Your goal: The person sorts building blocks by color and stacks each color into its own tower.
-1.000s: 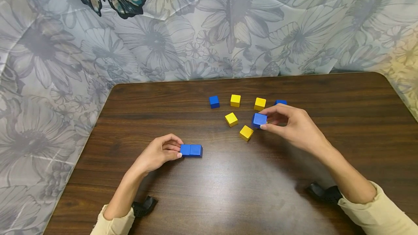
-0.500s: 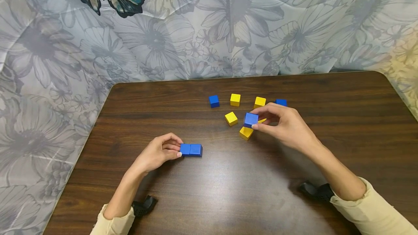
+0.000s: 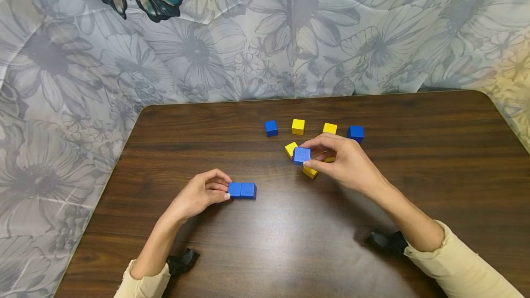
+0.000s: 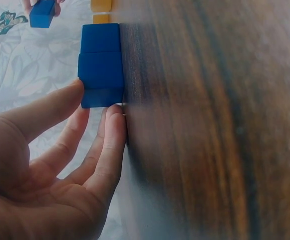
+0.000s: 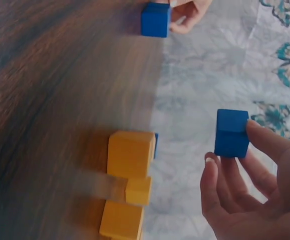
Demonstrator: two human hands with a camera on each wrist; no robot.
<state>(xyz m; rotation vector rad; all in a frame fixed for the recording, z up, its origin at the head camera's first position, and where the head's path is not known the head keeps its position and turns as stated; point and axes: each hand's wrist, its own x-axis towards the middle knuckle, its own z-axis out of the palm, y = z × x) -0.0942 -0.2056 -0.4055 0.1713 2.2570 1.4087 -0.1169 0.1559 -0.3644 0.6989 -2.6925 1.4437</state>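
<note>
In the head view my left hand pinches the left one of two blue cubes that sit side by side on the table, touching. The nearer cube and the one beyond it line up in the left wrist view, thumb on one side and fingertips at the other. My right hand holds another blue cube between thumb and fingers. The right wrist view shows that cube raised above the table. From the head it overlaps a yellow cube, and the hand partly covers another yellow cube.
Along the far side of the brown table stand a blue cube, a yellow cube, a partly covered yellow cube and a blue cube. A flowered cloth hangs behind the table.
My right hand has carried its blue cube leftward over the yellow cubes, uncovering the blue cube at the far right. My left hand and its two cubes have stayed put.
</note>
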